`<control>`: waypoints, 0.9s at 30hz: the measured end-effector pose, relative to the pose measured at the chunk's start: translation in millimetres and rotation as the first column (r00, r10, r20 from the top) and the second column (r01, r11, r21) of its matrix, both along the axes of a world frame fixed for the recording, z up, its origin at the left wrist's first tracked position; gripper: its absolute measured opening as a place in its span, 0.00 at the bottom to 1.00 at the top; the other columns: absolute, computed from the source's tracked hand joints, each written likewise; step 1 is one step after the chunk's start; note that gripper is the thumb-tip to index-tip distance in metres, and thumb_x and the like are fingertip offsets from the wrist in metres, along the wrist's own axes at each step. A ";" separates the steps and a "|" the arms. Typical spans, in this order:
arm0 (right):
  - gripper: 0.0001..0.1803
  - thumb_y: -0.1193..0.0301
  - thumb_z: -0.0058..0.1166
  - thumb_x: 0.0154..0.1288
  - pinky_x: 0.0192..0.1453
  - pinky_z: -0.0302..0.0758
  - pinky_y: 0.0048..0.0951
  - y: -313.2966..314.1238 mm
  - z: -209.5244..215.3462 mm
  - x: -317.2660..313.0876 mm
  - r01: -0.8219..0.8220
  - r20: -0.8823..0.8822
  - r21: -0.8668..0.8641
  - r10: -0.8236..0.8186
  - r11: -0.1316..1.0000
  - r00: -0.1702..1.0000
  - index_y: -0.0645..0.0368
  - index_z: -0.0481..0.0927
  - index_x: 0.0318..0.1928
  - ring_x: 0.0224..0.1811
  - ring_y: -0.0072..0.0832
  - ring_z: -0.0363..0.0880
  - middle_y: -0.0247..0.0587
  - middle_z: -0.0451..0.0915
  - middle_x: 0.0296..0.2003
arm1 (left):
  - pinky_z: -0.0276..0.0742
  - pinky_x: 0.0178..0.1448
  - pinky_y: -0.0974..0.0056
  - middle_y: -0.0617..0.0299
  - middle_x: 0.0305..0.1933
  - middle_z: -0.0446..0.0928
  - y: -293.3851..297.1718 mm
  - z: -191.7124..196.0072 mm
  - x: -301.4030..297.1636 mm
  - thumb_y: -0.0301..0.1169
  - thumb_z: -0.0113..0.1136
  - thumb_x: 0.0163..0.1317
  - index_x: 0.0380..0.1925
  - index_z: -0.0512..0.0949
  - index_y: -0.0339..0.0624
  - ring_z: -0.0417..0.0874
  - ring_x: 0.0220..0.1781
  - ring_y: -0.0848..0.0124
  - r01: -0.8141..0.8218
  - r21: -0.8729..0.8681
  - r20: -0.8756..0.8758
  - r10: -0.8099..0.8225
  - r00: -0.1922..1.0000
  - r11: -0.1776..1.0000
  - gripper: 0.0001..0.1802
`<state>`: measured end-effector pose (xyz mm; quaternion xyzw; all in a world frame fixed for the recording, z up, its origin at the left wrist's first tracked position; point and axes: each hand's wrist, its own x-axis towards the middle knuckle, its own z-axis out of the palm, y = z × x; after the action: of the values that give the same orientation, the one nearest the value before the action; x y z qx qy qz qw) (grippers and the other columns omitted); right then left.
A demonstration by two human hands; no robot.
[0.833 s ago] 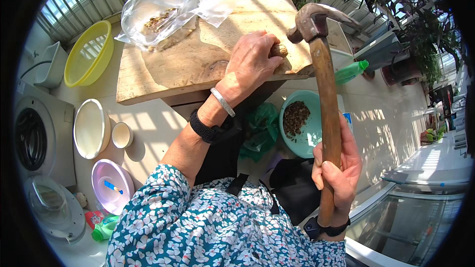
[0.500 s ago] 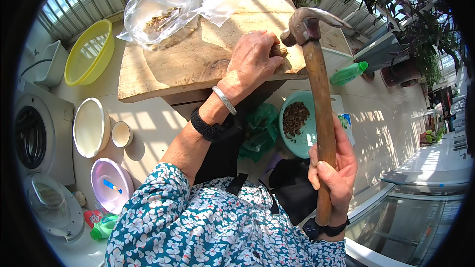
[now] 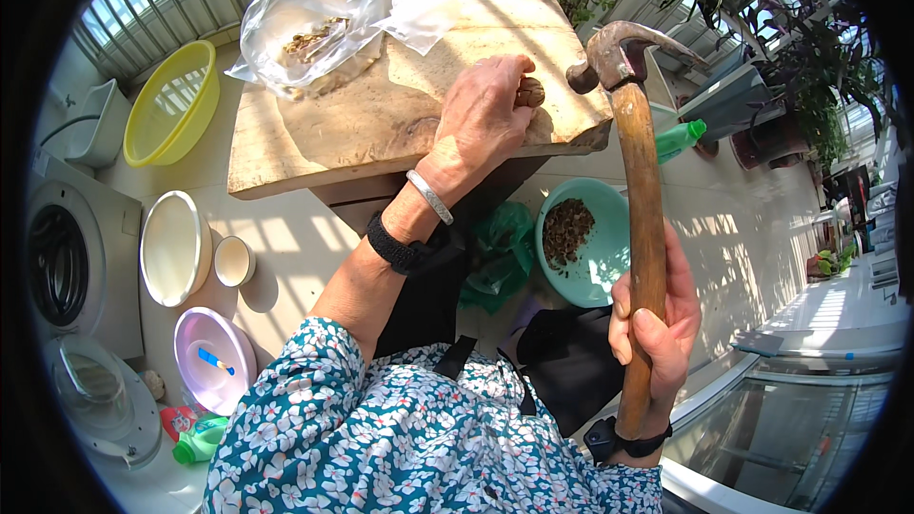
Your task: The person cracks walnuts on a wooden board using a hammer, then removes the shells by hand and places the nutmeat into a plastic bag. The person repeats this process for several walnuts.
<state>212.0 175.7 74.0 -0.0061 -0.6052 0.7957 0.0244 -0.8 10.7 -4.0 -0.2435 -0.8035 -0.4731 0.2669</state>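
From the head view, the left hand (image 3: 486, 114) rests on a thick wooden board (image 3: 381, 114) and pinches a small brown nut (image 3: 530, 91) between thumb and fingertips, holding it against the board near its right edge. The right hand (image 3: 657, 324) is closed in a full grip around the lower part of a hammer (image 3: 640, 209) with a long wooden handle; the hammer stands nearly upright, its rusty metal head just right of the nut and near it, apart from the board. A clear plastic bag (image 3: 333, 19) with brown pieces inside lies on the far left part of the board. Below the board on the floor, a teal bowl (image 3: 600, 257) holding dark shell bits sits between the two arms, beside a green bag (image 3: 500, 247). To the left lie a yellow basin (image 3: 171, 105), a white bowl (image 3: 171, 247), a small cup (image 3: 233, 262) and a pink lid (image 3: 214, 362). A green bottle (image 3: 681, 138) lies right of the hammer.
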 end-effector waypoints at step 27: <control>0.43 0.82 0.50 0.56 0.25 0.70 0.14 -8.8 2.2 -1.8 -0.023 0.055 0.055 0.020 0.998 0.998 0.63 0.50 0.73 0.25 0.13 0.68 0.43 0.75 0.39 | 0.75 0.41 0.58 0.53 0.30 0.79 -6.1 -0.8 -6.0 0.30 0.68 0.50 0.35 0.78 0.35 0.80 0.34 0.58 0.088 -0.048 0.077 -0.084 0.993 0.995 0.14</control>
<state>210.1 166.9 76.2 -0.0203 -0.6277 0.7782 -0.0005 -6.8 4.5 -4.8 -0.2670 -0.8136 -0.4721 0.2096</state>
